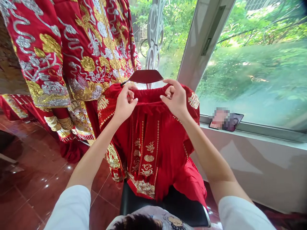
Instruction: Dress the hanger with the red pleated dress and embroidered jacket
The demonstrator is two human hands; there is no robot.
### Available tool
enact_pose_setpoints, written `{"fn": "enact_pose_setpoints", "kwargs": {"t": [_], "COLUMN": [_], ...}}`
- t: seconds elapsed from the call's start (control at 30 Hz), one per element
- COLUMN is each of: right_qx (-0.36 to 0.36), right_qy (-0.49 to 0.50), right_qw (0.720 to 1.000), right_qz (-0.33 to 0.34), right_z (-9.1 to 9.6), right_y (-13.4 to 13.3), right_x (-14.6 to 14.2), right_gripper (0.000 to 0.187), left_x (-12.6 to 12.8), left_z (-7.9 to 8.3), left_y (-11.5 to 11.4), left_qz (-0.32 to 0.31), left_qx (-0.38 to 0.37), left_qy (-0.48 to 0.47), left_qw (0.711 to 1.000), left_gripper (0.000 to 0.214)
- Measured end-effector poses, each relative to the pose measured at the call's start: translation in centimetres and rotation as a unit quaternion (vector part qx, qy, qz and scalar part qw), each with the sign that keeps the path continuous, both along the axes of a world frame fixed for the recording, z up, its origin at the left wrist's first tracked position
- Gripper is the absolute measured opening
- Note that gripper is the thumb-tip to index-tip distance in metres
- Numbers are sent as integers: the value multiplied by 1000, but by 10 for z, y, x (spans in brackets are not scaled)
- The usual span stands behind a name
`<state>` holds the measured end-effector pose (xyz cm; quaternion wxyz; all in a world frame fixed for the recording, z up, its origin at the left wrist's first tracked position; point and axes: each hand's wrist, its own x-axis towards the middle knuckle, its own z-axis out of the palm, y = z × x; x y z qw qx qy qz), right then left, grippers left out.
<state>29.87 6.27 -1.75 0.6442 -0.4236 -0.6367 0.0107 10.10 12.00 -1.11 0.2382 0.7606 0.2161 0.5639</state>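
Held up in front of me is a red skirt (165, 143) with gold and silver embroidery, beaded lines and a gathered waistband. My left hand (126, 102) pinches the left end of the waistband between thumb and fingers. At the other end, my right hand (176, 97) pinches it the same way. Just beyond the waistband is a dark red hanger (146, 76) with a hook. Red embroidered cloth (194, 100) with gold patches shows on both sides behind the skirt; whether it is a separate garment I cannot tell.
Large red jackets (93, 48) with gold and silver embroidery hang at the left. Under the skirt stands a black seat (134, 199). A phone (225, 120) leans on the sill of the window (251, 70) at right. Red tiles (21, 191) cover the floor.
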Motion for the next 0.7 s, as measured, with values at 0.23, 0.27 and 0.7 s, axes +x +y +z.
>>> {"fn": "enact_pose_setpoints", "kwargs": {"t": [0.23, 0.27, 0.7], "right_qx": [33, 46, 19], "right_qy": [-61, -68, 67], "right_qw": [996, 994, 993], "right_qz": [-53, -77, -97], "right_z": [-8, -11, -114], "right_y": [0, -1, -28], "right_x": [22, 20, -96], "right_gripper": [35, 34, 20], "left_x": [-10, -12, 46], "left_z": [-8, -10, 28], "left_y": [1, -3, 42], "left_qz": [62, 83, 13], "left_qx": [88, 116, 1], "left_qy": [82, 90, 460], "left_qw": [991, 986, 888], "left_gripper": [25, 24, 31]}}
